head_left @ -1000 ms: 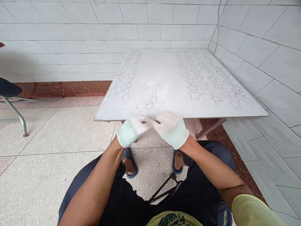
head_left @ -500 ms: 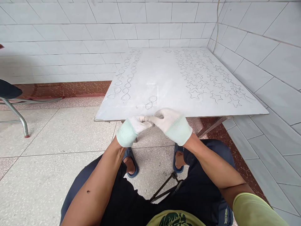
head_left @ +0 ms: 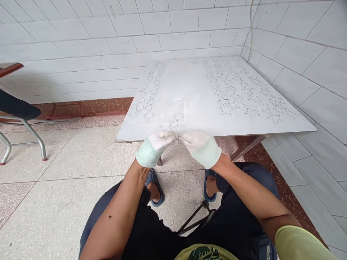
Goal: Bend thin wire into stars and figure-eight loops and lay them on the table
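Both hands wear white knitted gloves with pale green cuffs and meet at the front edge of the white tabletop. My left hand is closed in a pinch on a thin wire, whose full shape the gloves hide. Fingertips of my right hand pinch the same wire from the other side, close to the left ones. Just beyond them lies a wire figure-eight. Two rows of similar wire figure-eights run along the table's left side. Many wire stars cover the right side.
Tiled walls border the table at the back and right. A stool with metal legs stands at far left, a person's dark-clothed leg above it. Below me, a dark folding frame stands between my slippered feet.
My fingertips have drawn slightly apart, and thin wire now shows between them. The view has shifted a little left, bringing more of the stool and a table corner into sight.
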A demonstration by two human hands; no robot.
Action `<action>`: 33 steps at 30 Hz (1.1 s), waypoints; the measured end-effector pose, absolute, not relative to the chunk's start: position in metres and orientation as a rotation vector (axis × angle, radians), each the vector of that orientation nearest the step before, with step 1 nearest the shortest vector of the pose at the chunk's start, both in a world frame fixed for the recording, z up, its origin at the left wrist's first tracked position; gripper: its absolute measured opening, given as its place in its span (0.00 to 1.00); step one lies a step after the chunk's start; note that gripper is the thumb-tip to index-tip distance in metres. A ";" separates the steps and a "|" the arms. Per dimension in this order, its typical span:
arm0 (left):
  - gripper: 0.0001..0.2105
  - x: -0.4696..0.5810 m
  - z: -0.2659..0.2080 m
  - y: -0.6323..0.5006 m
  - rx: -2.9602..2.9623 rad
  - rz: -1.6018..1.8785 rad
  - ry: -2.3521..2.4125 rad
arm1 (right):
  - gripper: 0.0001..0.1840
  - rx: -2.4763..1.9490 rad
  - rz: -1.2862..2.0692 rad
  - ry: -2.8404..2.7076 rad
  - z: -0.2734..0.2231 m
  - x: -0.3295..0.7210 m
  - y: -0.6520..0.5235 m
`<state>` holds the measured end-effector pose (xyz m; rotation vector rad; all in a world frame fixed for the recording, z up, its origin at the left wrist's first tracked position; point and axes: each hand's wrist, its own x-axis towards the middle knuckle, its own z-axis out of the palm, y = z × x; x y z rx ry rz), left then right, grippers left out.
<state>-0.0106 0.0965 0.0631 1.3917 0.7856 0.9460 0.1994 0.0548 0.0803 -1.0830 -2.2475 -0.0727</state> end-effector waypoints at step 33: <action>0.11 0.009 0.111 0.054 1.816 0.825 1.467 | 0.19 -1.212 -0.353 -2.176 0.077 0.199 0.053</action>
